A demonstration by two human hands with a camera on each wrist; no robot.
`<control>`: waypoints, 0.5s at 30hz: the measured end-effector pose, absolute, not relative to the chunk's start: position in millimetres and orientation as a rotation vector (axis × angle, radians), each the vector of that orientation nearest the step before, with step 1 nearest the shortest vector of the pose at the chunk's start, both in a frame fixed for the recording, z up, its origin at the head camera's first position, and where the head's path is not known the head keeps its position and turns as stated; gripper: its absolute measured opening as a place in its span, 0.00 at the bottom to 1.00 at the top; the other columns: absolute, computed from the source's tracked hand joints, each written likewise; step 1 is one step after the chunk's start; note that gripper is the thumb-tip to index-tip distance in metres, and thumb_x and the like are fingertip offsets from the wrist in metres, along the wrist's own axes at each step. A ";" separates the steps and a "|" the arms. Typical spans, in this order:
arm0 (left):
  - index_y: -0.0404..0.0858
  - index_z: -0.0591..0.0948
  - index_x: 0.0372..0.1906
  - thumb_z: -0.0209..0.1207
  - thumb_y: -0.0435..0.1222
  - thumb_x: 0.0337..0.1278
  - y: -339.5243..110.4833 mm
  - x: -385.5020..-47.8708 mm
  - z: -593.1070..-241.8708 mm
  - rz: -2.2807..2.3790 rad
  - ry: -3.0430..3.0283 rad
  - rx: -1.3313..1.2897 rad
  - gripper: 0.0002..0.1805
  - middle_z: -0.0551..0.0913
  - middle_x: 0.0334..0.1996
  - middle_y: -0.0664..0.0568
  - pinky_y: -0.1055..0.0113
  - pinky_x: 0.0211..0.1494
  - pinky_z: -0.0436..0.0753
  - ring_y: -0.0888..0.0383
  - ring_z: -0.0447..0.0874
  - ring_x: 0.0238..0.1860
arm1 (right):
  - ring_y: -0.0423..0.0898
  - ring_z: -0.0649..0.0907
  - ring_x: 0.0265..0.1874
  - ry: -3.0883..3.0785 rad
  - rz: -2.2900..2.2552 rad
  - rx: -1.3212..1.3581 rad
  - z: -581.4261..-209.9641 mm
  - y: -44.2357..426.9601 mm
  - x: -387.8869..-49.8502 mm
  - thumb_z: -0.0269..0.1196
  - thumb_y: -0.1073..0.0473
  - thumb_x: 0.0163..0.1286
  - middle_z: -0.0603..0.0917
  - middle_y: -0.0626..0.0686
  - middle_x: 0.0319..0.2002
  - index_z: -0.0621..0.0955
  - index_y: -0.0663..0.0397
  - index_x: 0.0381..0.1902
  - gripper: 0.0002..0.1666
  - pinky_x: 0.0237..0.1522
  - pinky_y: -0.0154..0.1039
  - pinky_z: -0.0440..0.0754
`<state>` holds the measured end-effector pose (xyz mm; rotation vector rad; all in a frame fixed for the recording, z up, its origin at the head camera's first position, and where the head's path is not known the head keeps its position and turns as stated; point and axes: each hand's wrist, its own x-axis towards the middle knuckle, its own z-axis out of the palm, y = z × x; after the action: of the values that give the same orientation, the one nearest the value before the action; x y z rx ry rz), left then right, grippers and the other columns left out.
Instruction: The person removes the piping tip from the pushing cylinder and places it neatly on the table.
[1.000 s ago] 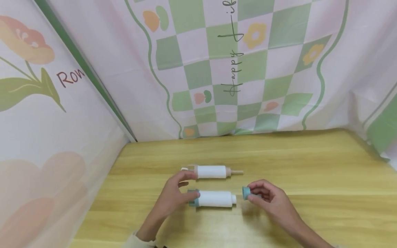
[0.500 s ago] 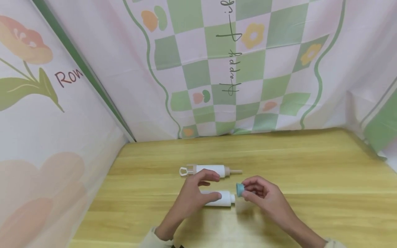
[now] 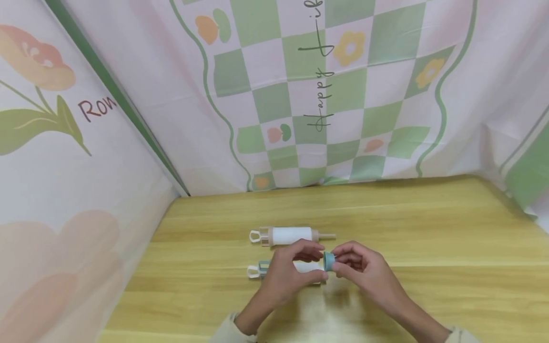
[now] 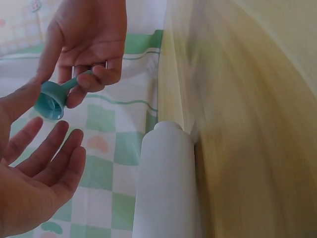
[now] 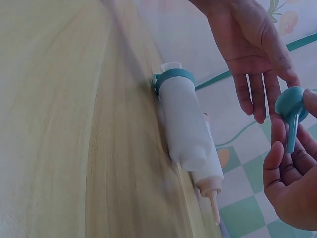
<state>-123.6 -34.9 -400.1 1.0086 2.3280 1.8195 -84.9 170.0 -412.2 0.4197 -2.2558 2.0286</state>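
Between my two hands is a teal funnel-shaped nozzle cap [image 3: 329, 262] with a thin stem. My right hand [image 3: 371, 271] pinches it, the stem running back toward the palm in the left wrist view. From the other side my left hand [image 3: 280, 274] reaches to the cap, its thumb at the wide rim and its other fingers [image 4: 52, 153] spread and apart from it. Below the left hand a white bottle [image 5: 183, 114] with a teal collar and white loop handle lies on its side, its neck bare. The left hand partly covers it in the head view.
Behind lies a second white bottle [image 3: 292, 234] with a beige collar and a long beige nozzle [image 5: 214, 206]. Both lie on a wooden table [image 3: 429, 228]. A printed cloth [image 3: 347, 95] hangs along the back edge, and another [image 3: 86, 190] stands at the left.
My left hand has moved right, from the bottle's collar to the nozzle cap. The right hand has shifted slightly left with the cap. Both bottles stay in place.
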 end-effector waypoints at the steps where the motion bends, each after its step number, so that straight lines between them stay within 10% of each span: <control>1: 0.36 0.83 0.50 0.75 0.29 0.46 -34.2 -123.3 -399.7 1.821 2.332 1.003 0.22 0.87 0.40 0.45 0.63 0.51 0.84 0.52 0.86 0.42 | 0.48 0.86 0.34 -2.255 2.031 0.424 -412.2 169.9 -85.0 0.65 0.68 0.69 0.85 0.58 0.36 0.78 0.69 0.47 0.12 0.36 0.40 0.86; 15: 0.36 0.83 0.46 0.72 0.26 0.48 -33.3 -121.2 -402.0 1.877 2.319 1.015 0.17 0.86 0.39 0.48 0.60 0.49 0.85 0.56 0.86 0.41 | 0.50 0.86 0.37 -2.288 2.040 0.434 -415.3 172.7 -82.3 0.62 0.67 0.72 0.85 0.59 0.39 0.77 0.68 0.50 0.12 0.40 0.40 0.86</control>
<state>-121.2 -33.3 -402.0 1.0152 2.3186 1.8773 -82.3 172.7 -415.3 0.4345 -2.2877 2.0398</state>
